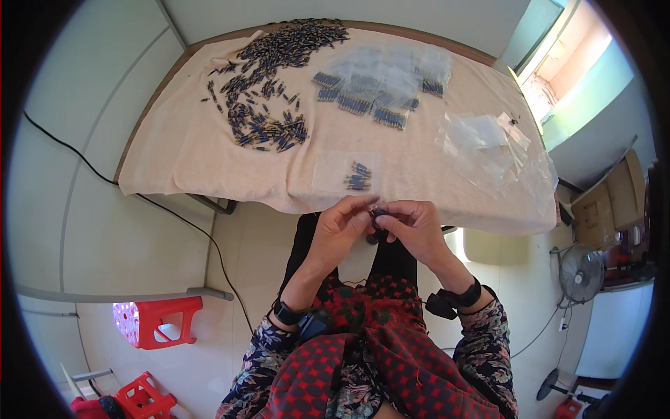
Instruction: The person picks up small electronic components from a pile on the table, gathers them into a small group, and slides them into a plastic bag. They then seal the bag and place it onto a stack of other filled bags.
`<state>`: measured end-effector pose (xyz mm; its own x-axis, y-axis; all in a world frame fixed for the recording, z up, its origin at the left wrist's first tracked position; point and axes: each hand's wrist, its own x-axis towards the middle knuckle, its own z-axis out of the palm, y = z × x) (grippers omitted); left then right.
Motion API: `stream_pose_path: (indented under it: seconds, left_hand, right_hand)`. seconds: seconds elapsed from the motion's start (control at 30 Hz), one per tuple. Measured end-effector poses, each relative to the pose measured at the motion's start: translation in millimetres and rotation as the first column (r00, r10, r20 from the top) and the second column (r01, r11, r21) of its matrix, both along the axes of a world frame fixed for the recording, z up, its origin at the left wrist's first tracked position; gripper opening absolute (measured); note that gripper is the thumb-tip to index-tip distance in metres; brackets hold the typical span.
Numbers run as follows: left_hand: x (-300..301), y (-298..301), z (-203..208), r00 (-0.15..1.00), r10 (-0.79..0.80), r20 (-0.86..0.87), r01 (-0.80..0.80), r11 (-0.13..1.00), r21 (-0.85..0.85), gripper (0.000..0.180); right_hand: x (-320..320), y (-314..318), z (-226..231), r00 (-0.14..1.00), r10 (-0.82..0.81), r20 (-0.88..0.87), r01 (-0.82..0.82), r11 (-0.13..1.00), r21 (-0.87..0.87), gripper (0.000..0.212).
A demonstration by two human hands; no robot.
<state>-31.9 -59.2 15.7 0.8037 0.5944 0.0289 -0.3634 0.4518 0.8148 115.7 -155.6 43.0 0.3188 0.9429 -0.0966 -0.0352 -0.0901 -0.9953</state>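
Note:
My left hand (340, 227) and my right hand (413, 225) meet just in front of the table's near edge. The right thumb and fingers pinch small dark blue, gold-ended connectors (377, 215); how many is unclear. On the left, my curled fingertips close in on the same pieces from the other side and partly cover them. Just beyond my hands, a clear plastic bag (328, 172) lies flat on the cloth. A few loose connectors (359, 183) rest on it in short rows.
The table wears a cream cloth (209, 164). Many loose connectors (269, 129) spread over its far left. Filled clear bags (380, 80) lie at the back middle, crumpled plastic bags (481, 143) at right. A black cable (209, 234), a red stool (167, 322) and a fan (581, 274) stand around.

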Motion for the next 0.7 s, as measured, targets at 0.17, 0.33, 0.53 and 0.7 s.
stream_pose_path:
  seconds: [0.17, 0.33, 0.53, 0.7]
  left_hand:
    - [-2.3, 0.7, 6.4, 0.993, 0.080, -0.089, -0.040, 0.923, 0.383, 0.015]
    - [-3.3, -1.2, 5.8, 0.971, 0.149, -0.187, -0.077, 0.935, 0.346, 0.007]
    - [-3.9, -1.4, 7.7, 0.956, 0.185, -0.225, -0.126, 0.959, 0.254, 0.007]
    - [-3.1, -2.8, 10.6, 0.956, 0.199, -0.216, -0.150, 0.963, 0.224, 0.008]
  right_hand:
    - [7.9, 0.3, -1.9, 0.986, 0.148, -0.080, -0.152, 0.987, -0.046, 0.019]
    - [1.1, -4.4, -0.8, 0.985, 0.128, -0.116, -0.136, 0.988, -0.067, 0.017]
    - [-2.9, -7.2, 4.1, 0.987, 0.106, -0.121, -0.117, 0.989, -0.094, 0.021]
    - [-1.5, -9.0, 8.0, 0.991, 0.134, -0.030, -0.136, 0.989, -0.066, 0.022]
